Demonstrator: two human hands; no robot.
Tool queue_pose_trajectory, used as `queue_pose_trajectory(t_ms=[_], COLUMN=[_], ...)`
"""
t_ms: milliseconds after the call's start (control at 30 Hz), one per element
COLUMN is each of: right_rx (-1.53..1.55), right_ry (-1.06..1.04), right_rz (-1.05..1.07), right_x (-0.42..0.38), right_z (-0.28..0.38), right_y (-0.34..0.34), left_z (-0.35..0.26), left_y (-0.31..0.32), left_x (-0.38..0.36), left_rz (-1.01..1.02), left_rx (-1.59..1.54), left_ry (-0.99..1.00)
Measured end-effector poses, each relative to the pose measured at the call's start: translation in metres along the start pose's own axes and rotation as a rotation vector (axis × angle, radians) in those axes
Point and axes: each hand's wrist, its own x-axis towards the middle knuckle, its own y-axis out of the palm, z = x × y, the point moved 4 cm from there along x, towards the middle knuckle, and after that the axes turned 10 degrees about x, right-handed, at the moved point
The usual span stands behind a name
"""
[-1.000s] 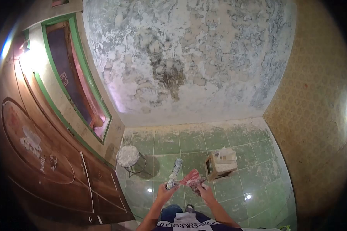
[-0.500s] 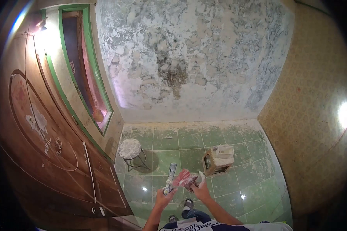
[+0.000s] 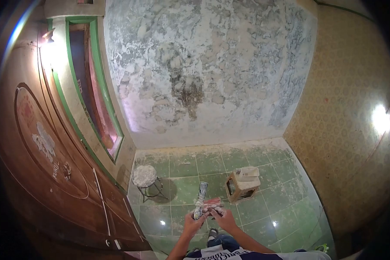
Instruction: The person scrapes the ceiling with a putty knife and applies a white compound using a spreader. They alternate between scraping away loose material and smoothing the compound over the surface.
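Note:
My left hand (image 3: 194, 222) is closed around the lower end of a white-smeared putty knife (image 3: 203, 190), whose grey end points up and away from me. My right hand (image 3: 224, 219) grips a reddish flat piece (image 3: 212, 202) coated with white paste; its exact kind is hard to make out. Both hands are close together in front of my body, above the green tiled floor. The reddish piece meets or overlaps the putty knife's handle, and the fingers partly cover both things.
A round stool (image 3: 145, 176) with a white-crusted seat stands at left. Right of centre, a small wooden stool (image 3: 242, 187) bears a pale tray-like container (image 3: 248, 173). Ahead is a patchy wall (image 3: 212, 78); a brown door (image 3: 52, 160) lies left, a patterned wall (image 3: 346, 108) right.
My hands have drawn together. The putty knife has shifted right and stands more upright, and the reddish piece has turned and come against it. The camera view has tilted slightly.

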Motion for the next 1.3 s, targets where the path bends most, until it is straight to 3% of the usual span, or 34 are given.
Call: queue_pose_trajectory(t_ms=[233, 300, 400, 600, 700, 767, 967, 1033, 1067, 1133, 1300], right_rx=[-0.011, 0.246, 0.336, 0.191, 0.125, 0.242, 0.438, 0.450, 0.447, 0.529, 0.597], right_ry=[0.054, 0.084, 0.122, 0.077, 0.109, 0.158, 0.268, 0.116, 0.126, 0.393, 0.333], right_rz=[0.035, 0.051, 0.083, 0.130, 0.246, 0.282, 0.401, 0.281, 0.300, 0.184, 0.133], right_x=[0.030, 0.047, 0.076, 0.146, 0.188, 0.211, 0.262, 0.282, 0.289, 0.304, 0.368], right_z=[-0.016, -0.041, -0.047, -0.008, -0.036, -0.012, -0.040, -0.047, -0.049, -0.065, -0.080], right_y=[-0.003, -0.003, -0.011, -0.053, -0.077, -0.094, -0.112, -0.115, -0.115, -0.115, -0.099], left_z=[0.007, 0.005, -0.012, -0.020, -0.021, -0.032, -0.049, -0.047, -0.048, -0.042, -0.041], left_y=[0.012, 0.016, 0.024, 0.057, 0.071, 0.078, 0.072, 0.058, 0.053, 0.042, 0.014], left_x=[0.028, 0.043, 0.074, 0.155, 0.190, 0.206, 0.251, 0.263, 0.268, 0.281, 0.325], left_rz=[-0.008, -0.028, -0.067, -0.083, -0.092, -0.105, -0.335, -0.384, -0.378, -0.412, -0.454], left_rx=[-0.029, -0.043, -0.054, -0.017, 0.066, 0.127, 0.087, 0.079, 0.077, 0.063, 0.040], left_ry=[-0.058, -0.061, -0.085, -0.070, -0.028, -0.026, -0.046, -0.034, -0.065, -0.087, -0.134])
